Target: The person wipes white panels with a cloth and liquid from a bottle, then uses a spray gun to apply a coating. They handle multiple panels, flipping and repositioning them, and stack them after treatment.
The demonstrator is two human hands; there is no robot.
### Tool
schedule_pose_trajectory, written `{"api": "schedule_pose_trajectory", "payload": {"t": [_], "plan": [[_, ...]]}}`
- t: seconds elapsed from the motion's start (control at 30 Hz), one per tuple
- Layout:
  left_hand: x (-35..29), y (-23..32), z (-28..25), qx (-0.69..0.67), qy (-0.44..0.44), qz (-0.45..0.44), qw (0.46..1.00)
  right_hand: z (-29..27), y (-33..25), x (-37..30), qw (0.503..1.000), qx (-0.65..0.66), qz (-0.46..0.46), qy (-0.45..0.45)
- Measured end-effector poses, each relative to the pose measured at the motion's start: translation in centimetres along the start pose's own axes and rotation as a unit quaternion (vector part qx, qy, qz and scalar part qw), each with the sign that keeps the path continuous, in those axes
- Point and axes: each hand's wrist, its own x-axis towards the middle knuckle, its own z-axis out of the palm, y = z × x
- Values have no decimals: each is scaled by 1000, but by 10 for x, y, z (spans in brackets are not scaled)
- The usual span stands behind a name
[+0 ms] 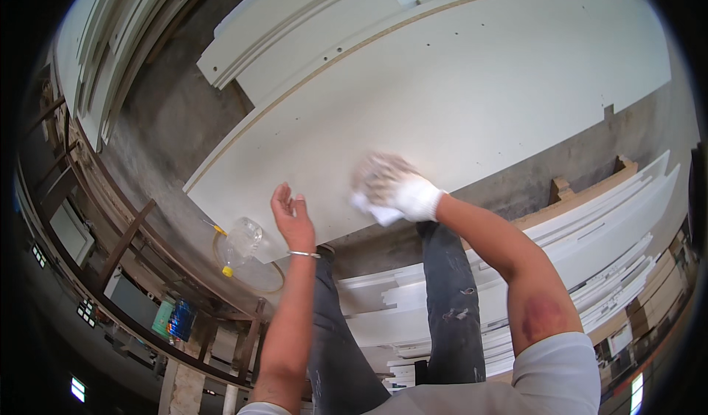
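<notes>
A long white panel [472, 98] with small dark holes and a tan far edge lies in front of me. My right hand [394, 186], in a white knitted glove, is smeared by motion over its near part. Under that palm a white cloth [383, 213] shows, bunched against the board. My left hand [293, 219] is bare, with a bangle at the wrist. Its thumb and fingers are apart with nothing in them, near the panel's left end. Whether it touches the board I cannot tell.
A clear plastic bottle [242, 241] with a yellow cap stands or lies by the panel's left end. More white panels [295, 46] are stacked beyond, with others at the upper left [110, 39] and around my legs [590, 253]. A rusty metal frame [125, 245] runs along the left.
</notes>
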Motion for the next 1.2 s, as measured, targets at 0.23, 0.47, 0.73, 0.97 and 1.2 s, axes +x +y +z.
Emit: {"api": "schedule_pose_trajectory", "payload": {"t": [0.23, 0.47, 0.73, 0.97, 1.2], "plan": [[50, 10, -39, 133, -16, 77, 988, -74, 78, -254, 556, 143, 584, 574], [71, 71, 86, 198, -68, 212, 955, -54, 41, -14, 903, -41, 291, 314], [120, 158, 206, 143, 26, 254, 956, -130, 136, -23, 879, -40, 431, 202], [124, 104, 291, 404, 286, 93, 864, -177, 311, -172, 586, -178, 607, 506], [124, 91, 282, 134, 251, 77, 955, -191, 165, 81, 937, -46, 233, 255]]}}
